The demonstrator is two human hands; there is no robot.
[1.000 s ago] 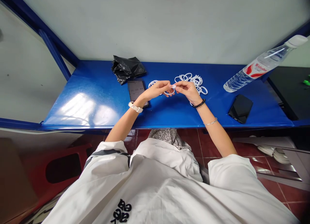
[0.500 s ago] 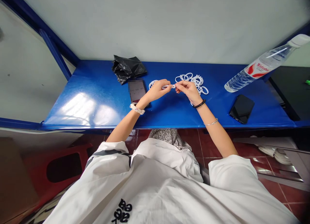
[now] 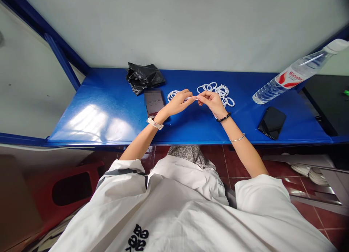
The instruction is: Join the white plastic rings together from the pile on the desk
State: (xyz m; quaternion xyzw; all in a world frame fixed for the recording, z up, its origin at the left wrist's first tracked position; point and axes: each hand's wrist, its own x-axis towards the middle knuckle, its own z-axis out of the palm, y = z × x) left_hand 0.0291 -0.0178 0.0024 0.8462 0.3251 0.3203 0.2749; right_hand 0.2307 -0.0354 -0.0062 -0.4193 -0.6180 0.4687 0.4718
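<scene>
Above the blue table (image 3: 196, 134), my left hand (image 3: 178, 102) and my right hand (image 3: 212, 102) meet with their fingertips pinched. Between them is a small white band (image 3: 188, 98), mostly hidden by the fingers; its exact kind cannot be made out. Both hands appear closed on it. Just beyond my right hand lies a heap of thin white loops (image 3: 222, 90), partly covered by the fingers. Several similar white loops (image 3: 172, 95) rest to the left, behind my left hand.
A phone with a timer on screen (image 3: 155, 103) lies beside my left wrist, below a crumpled black plastic bag (image 3: 147, 77). At the right stand a water bottle (image 3: 290, 77) and a dark phone (image 3: 272, 122). A pale wall (image 3: 180, 30) rises behind the table.
My left thumb has shifted slightly toward my right fingertips and covers more of the white band. More of the left-hand loops shows. My right hand stays nearly still.
</scene>
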